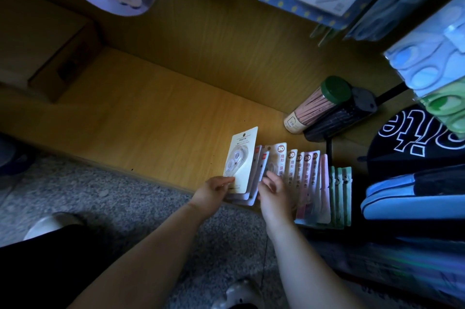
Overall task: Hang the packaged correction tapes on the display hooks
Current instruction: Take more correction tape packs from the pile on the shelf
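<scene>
pinching a cream correction tape pack [240, 160] by its lower edge, the left hand [214, 189] holds it at the front lip of the wooden shelf [151, 112], whose board stretches wide leftward. the right hand [273, 190] touches the fanned packs [307, 172], grip unclear.

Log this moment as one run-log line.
stage: gathering packs | left hand: pinches cream pack at bottom edge | right hand: on fanned packs, grip unclear | fanned packs: lying on shelf
</scene>
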A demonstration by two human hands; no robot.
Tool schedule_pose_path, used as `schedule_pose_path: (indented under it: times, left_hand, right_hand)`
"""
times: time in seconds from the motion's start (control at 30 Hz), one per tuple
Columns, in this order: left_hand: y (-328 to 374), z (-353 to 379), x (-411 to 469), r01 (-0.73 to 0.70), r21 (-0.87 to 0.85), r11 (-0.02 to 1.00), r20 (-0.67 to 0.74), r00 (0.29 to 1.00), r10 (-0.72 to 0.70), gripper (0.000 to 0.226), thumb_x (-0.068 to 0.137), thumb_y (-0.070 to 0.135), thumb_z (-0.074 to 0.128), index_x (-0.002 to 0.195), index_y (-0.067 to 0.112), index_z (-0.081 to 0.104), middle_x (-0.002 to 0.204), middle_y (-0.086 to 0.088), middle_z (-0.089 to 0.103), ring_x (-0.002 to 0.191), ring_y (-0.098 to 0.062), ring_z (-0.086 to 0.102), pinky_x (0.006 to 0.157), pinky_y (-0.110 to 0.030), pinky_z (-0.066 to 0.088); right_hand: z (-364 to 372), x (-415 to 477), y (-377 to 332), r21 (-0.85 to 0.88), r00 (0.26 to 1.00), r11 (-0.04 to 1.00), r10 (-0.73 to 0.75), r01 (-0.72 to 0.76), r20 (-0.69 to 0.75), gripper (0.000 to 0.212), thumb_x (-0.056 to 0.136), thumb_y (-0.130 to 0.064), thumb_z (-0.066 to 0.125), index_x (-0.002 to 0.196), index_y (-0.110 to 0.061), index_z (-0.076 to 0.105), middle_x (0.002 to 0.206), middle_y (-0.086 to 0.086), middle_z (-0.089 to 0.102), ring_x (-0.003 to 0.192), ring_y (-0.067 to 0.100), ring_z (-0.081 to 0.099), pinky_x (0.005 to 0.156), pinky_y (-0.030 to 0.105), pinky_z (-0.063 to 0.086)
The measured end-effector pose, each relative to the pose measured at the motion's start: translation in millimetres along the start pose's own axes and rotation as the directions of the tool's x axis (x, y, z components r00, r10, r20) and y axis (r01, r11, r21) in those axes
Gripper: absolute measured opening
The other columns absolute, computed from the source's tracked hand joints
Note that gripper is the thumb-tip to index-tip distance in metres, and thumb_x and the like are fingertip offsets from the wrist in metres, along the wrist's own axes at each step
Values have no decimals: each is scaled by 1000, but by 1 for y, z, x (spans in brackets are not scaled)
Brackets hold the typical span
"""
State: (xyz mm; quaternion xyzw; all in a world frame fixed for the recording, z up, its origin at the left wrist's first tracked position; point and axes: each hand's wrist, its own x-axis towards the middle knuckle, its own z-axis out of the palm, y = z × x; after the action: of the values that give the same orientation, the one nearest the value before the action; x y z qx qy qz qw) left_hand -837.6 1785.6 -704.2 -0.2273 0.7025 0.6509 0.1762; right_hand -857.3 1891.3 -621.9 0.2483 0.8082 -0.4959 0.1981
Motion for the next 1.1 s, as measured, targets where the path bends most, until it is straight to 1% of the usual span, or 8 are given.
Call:
schedule_pose_path:
  times: [0.2, 0.33, 0.43, 0.53, 0.63, 0.73, 0.97, 1.1]
  left_hand:
    - [-3, -3, 2, -3, 27, 1000, 43, 999, 2, 34, 94, 0, 35, 123, 4, 55, 139, -14, 45, 126, -23, 44, 88, -13, 32]
    - [-5, -7, 1, 16, 17, 1000, 61, 998, -17, 39, 93, -4, 33, 124, 7, 54, 135, -11, 49, 93, -15, 53, 57, -2, 38]
    - [-7, -7, 2, 9, -17, 1000, 76, 997, -8, 41, 93, -6, 32, 124, 6, 54, 137, -11, 48, 108, -16, 49, 58, 1, 37]
    - [-7, -6, 0, 20, -56, 998, 66, 998, -16, 40, 93, -7, 32, 125, 3, 53, 139, -11, 46, 125, -24, 45, 67, -7, 38]
    - [-10, -7, -2, 12, -94, 995, 28, 1000, -9, 37, 92, -7, 32, 120, 2, 56, 128, -11, 51, 103, -13, 54, 65, -6, 38]
    - [-8, -11, -5, 30, -197, 980, -43, 998, -39, 31, 93, -4, 35, 100, 10, 62, 106, -10, 59, 70, -4, 49, 56, -7, 39]
    - [19, -28, -16, 12, -574, 819, -225, 959, -171, 17, 88, 12, 55, 78, 22, 47, 81, 1, 61, 73, -10, 55, 62, -20, 44]
    - [35, -31, -39, 58, -572, 819, -80, 989, -126, 32, 87, 36, 55, 111, 16, 49, 105, -3, 60, 94, -20, 58, 83, -33, 47]
  right_hand:
    - [7, 6, -12, -192, 989, 981, 47, -19, 144, 51, 90, -26, 52, 137, -15, 34, 127, 6, 53, 101, 15, 54, 73, 22, 43]
    - [22, 14, -13, -327, 990, 945, 52, -6, 131, 69, 85, -37, 58, 142, -16, 25, 140, 9, 44, 125, 30, 46, 103, 41, 41]
    - [31, 21, -15, -332, 996, 942, 67, -42, 62, 75, 85, -33, 59, 143, -9, 19, 144, 13, 39, 129, 32, 42, 101, 37, 38]
    - [35, 26, -15, -295, 997, 953, 73, -65, 17, 70, 85, -23, 61, 142, -7, 23, 143, 14, 41, 127, 32, 45, 93, 30, 43]
    - [31, 32, -12, -274, 998, 960, 61, -50, 32, 58, 86, -16, 58, 138, -10, 32, 136, 11, 49, 120, 29, 51, 61, 10, 43]
    - [24, 35, -7, -208, 995, 978, 46, -27, 84, 61, 88, -19, 57, 141, -14, 28, 136, 10, 48, 119, 28, 50, 73, 22, 36]
    - [17, 22, -6, 108, 979, 989, 75, -96, 187, 52, 82, -19, 64, 129, -18, 40, 128, 11, 56, 114, 30, 55, 101, 47, 42]
    - [10, -1, -21, 244, 957, 967, 1, -75, 290, 20, 85, -7, 59, 100, -18, 54, 88, 7, 68, 73, 20, 68, 71, 35, 58]
